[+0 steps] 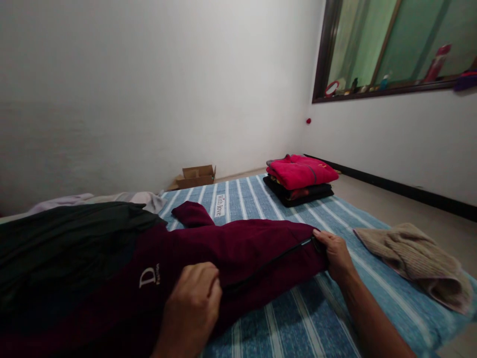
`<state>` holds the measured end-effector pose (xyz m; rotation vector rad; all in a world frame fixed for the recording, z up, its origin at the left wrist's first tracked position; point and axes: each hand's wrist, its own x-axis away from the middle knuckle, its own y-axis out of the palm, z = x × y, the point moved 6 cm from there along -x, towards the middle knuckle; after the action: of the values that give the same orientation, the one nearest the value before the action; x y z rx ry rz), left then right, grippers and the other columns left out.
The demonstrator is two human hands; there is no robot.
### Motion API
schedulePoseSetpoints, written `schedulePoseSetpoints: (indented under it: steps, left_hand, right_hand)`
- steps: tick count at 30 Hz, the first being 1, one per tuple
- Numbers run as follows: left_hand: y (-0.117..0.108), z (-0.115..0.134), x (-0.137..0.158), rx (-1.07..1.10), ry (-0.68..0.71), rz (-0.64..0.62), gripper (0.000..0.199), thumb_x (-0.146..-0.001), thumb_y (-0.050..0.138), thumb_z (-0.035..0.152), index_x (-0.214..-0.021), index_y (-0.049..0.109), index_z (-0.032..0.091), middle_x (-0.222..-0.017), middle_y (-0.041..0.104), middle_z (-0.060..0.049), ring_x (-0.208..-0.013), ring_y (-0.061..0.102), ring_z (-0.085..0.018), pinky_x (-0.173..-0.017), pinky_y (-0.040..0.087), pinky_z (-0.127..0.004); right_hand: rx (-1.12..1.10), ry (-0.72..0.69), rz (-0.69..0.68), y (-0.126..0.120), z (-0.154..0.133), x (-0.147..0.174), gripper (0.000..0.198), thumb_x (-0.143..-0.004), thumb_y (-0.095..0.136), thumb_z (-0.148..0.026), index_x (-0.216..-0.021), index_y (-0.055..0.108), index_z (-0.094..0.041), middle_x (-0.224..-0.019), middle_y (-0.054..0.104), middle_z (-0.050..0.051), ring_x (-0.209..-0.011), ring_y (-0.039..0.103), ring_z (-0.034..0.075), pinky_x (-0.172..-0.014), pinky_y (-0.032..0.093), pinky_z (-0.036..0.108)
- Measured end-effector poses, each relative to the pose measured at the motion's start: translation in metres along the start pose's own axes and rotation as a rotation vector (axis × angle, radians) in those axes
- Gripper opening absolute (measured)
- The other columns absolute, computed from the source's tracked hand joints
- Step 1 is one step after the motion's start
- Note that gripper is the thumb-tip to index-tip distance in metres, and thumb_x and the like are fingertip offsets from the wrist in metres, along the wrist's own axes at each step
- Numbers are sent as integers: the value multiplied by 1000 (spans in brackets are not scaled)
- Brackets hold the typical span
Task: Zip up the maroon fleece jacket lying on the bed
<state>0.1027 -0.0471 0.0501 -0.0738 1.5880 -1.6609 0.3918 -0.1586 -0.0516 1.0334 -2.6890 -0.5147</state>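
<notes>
A maroon zip-up jacket [246, 243] with dark upper panels and a white letter D lies stretched across the bed. My right hand [335, 253] pinches its hem at the end of the dark zip [276, 258], thumb on top. Over the middle of the jacket, beside the zip line, my left hand [196, 306] is closed with its fingers curled. Its fingertips are turned away, so whatever they grip is hidden. One maroon sleeve [192, 214] sticks out on the far side.
A blue striped sheet [246, 199] covers the bed. Folded clothes [301, 171], red over black, are stacked at the far right corner. A crumpled beige towel [413, 258] lies near the right edge. A cardboard box [197, 175] stands beyond the bed by the wall.
</notes>
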Motion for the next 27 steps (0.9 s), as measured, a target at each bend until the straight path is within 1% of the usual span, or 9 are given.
schedulePoseSetpoints:
  steps: [2, 4, 6, 8, 11, 17, 20, 24, 27]
  left_hand:
    - [24, 47, -10, 245, 0, -127, 20, -81, 40, 20, -78, 60, 20, -79, 63, -4, -76, 56, -17, -71, 42, -29]
    - [49, 87, -20, 428, -61, -239, 16, -79, 45, 21, -72, 59, 20, -72, 61, -1, -67, 55, -14, -64, 40, -25]
    - [71, 116, -30, 530, -168, -293, 12, -77, 51, 24, -67, 57, 20, -65, 59, 1, -61, 53, -13, -58, 37, -24]
    - [86, 130, -39, 589, -284, -293, 11, -75, 54, 28, -68, 57, 20, -61, 58, 1, -59, 52, -13, -55, 35, -24]
    - [99, 138, -45, 639, -372, -264, 14, -73, 56, 32, -66, 56, 20, -60, 57, 1, -58, 51, -13, -55, 34, -24]
    - [111, 134, -37, 702, -471, -233, 16, -68, 56, 20, -54, 47, 18, -56, 52, 2, -56, 47, -11, -52, 33, -23]
    - [114, 132, -30, 893, -561, -288, 16, -69, 53, 19, -55, 46, 18, -54, 51, 2, -50, 48, -11, -48, 35, -22]
    - [114, 134, -21, 1192, -704, -412, 7, -73, 48, 17, -65, 48, 17, -52, 53, 2, -40, 47, -9, -40, 34, -20]
    - [109, 130, -19, 1239, -706, -377, 8, -74, 49, 20, -67, 52, 15, -49, 51, 4, -36, 42, -7, -37, 31, -19]
  right_hand:
    - [-15, -8, 11, 5, -2, 5, 24, -66, 70, -40, -70, 61, -18, -52, 55, -3, -49, 50, 15, -45, 38, 25]
    - [-14, -7, 31, 9, -3, 11, 27, -65, 71, -40, -66, 57, -17, -50, 50, -4, -45, 44, 12, -42, 33, 23]
    - [29, -18, 61, 10, -6, 18, 32, -63, 71, -42, -60, 52, -17, -47, 44, -6, -43, 37, 8, -40, 28, 21]
    - [115, -50, 84, 9, -10, 24, 38, -64, 70, -46, -56, 47, -17, -47, 38, -7, -43, 32, 7, -39, 24, 21]
    - [240, -103, 83, 7, -15, 32, 41, -67, 66, -49, -55, 43, -18, -49, 33, -7, -45, 30, 7, -40, 24, 21]
    - [416, -166, 24, 11, -19, 46, 44, -74, 59, -49, -54, 33, -19, -52, 27, -7, -48, 27, 8, -43, 24, 22]
    - [474, -196, -27, 16, -20, 52, 42, -77, 57, -48, -54, 36, -19, -52, 30, -6, -49, 30, 8, -44, 25, 21]
    - [518, -180, -109, 20, -19, 57, 40, -79, 53, -49, -56, 41, -19, -50, 36, -5, -47, 34, 9, -43, 27, 22]
    - [593, -249, -106, 20, -22, 58, 40, -80, 52, -48, -55, 41, -19, -51, 35, -5, -50, 34, 10, -45, 28, 22]
